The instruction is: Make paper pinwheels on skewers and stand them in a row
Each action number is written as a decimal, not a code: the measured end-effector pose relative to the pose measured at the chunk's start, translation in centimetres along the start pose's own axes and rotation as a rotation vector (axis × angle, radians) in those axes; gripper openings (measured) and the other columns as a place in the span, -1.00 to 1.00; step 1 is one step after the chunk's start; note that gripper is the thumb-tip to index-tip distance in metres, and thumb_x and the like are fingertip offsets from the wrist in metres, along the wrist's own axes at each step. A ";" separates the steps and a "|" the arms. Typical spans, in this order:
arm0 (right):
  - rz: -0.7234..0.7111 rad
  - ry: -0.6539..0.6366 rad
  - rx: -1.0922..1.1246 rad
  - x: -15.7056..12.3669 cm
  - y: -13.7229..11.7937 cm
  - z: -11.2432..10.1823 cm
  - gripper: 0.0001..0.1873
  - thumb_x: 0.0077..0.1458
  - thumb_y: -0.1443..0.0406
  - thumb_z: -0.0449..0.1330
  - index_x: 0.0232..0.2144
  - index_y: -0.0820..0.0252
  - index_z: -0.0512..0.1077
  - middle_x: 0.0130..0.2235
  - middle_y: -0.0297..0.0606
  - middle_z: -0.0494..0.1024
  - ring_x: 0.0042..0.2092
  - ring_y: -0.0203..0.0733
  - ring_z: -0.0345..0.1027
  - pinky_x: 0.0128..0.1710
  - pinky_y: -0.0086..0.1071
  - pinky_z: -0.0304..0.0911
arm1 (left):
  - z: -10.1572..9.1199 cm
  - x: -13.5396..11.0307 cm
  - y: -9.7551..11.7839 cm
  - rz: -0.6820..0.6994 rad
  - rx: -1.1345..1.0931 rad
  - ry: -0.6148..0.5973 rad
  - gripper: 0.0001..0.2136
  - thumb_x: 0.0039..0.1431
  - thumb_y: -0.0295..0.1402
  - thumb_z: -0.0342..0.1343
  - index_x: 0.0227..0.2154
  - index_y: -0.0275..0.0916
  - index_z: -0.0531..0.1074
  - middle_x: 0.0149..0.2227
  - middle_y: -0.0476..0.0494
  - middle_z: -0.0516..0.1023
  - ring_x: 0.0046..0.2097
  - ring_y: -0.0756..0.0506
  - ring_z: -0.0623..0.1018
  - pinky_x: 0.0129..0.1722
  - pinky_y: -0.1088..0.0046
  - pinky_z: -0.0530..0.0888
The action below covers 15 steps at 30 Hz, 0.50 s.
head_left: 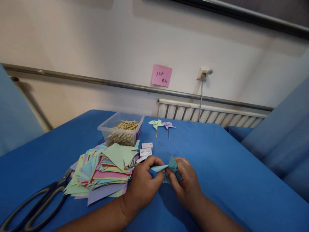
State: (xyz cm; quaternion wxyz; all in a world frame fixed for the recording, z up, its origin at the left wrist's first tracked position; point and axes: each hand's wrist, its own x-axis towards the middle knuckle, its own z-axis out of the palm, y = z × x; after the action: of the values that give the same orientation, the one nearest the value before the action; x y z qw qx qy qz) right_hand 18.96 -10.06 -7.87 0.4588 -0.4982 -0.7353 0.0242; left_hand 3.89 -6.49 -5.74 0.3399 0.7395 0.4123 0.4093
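Between my two hands is a light blue paper pinwheel (172, 164), folded and partly hidden by the fingers. My left hand (146, 178) pinches its left side between thumb and fingers. My right hand (184, 178) grips the right side, thumb pressed against the fingers. Just left of my left hand lies a big stack of cut coloured paper (103, 174). Small white boxes (146, 151) sit beyond my left hand. Whether a stick or pin is in the pinwheel, I cannot tell.
A clear plastic tub (113, 135) holds many thin wooden sticks (126, 125). Large scissors (45, 199) lie at the left front. Two finished pinwheels, one green (156, 123) and one purple (168, 125), lie near the back of the blue-covered table (229, 180). A radiator (205, 113) stands behind.
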 end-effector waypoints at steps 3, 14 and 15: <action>0.065 0.026 0.063 -0.1 0.0 0.4 -0.91 0.10 0.41 0.05 -0.37 0.16 0.33 -0.40 -0.29 0.41 -0.31 -0.19 0.28 -0.29 -0.30 0.19 | 0.1 0.2 -0.2 -0.005 -0.020 -0.022 -0.93 -0.01 -0.49 0.05 -0.44 -0.21 0.38 -0.46 0.04 0.46 -0.37 -0.02 0.46 -0.31 0.48 0.37; 0.003 0.191 -0.186 0.0 1.1 0.2 -0.89 0.04 0.43 0.07 -0.37 0.14 0.34 -0.38 -0.26 0.45 -0.20 -0.11 0.33 -0.14 -0.16 0.15 | 1.1 0.0 -0.7 -0.046 -0.133 0.128 -0.75 -0.04 -0.46 0.10 -0.23 -0.20 0.40 -0.25 -0.09 0.51 -0.18 -0.09 0.49 -0.12 0.35 0.40; -0.024 0.183 -0.227 0.0 1.1 0.1 -0.88 0.02 0.43 0.08 -0.37 0.15 0.35 -0.37 -0.25 0.46 -0.20 -0.10 0.33 -0.12 -0.15 0.13 | 1.4 -0.3 -0.6 -0.060 -0.162 0.073 -0.76 -0.04 -0.47 0.10 -0.24 -0.20 0.42 -0.26 -0.08 0.52 -0.19 -0.09 0.50 -0.12 0.35 0.41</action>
State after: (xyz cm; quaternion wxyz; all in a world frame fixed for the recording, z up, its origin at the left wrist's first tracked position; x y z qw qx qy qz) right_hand 19.69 -9.49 -8.44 0.4649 -0.5381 -0.6944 -0.1099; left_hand 4.81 -6.70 -6.93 0.3954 0.6817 0.4118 0.4576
